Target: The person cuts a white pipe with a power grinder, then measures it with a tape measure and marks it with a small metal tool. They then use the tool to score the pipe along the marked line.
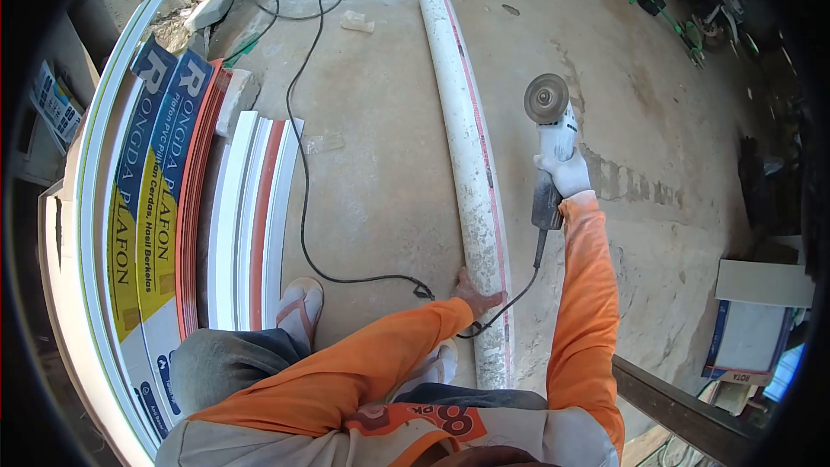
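A long white PVC pipe [465,121] with a red stripe and dirty smudges lies lengthwise on the floor, its near end by my legs. Bare and low on the pipe, my left hand [478,294] grips its side, with the thumb across the top. My right hand [566,171], in a white glove, is closed round an angle grinder [560,131] to the right of the pipe, apart from it. The grinder's round disc [546,99] points away from me. Its black cord [519,296] runs back over the pipe near my left hand.
At left stand boxed PVC ceiling panels [173,182] and white and brown trim strips [251,216]. The black cable [303,164] loops across the concrete floor [380,104] to rubble. A wooden beam [683,411] is at lower right, boxes [752,329] at right, a green scooter [683,26] far right.
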A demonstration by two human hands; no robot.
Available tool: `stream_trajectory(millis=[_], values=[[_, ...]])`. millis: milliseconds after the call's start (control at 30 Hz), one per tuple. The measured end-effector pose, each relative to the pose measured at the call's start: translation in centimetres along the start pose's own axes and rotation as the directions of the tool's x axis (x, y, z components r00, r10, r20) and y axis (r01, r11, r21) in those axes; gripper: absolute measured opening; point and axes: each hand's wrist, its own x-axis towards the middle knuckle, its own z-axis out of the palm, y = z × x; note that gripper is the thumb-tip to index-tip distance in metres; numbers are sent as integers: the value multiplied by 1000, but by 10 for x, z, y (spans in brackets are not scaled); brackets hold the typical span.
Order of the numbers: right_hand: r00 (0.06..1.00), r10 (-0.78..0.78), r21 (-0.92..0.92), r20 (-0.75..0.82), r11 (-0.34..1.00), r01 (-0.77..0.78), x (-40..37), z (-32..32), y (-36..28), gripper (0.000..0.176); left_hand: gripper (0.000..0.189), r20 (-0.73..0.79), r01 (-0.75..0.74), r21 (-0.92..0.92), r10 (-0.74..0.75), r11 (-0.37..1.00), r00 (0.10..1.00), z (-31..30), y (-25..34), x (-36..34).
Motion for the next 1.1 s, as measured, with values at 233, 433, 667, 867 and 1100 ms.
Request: stream_trajectory(millis=[233,433,667,867,1100], values=[[997,76,89,22,993,-77,-45,-13,46,63,107,175,-34,-207,71,978,982,-27,3,0],[992,107,-85,60,991,-102,-63,-9,62,69,107,211,-126,-197,168,972,963,-30,-10,7],[982,142,-117,123,985,-128,-64,6,54,73,108,255,-150,-168,190,974,948,-32,-19,17],[999,48,-34,9,998,-48,-62,5,61,79,112,247,-116,-264,183,958,951,-27,-16,12],[985,170,51,19,984,-171,-66,-4,63,69,110,255,-102,-222,159,970,954,-31,0,0]])
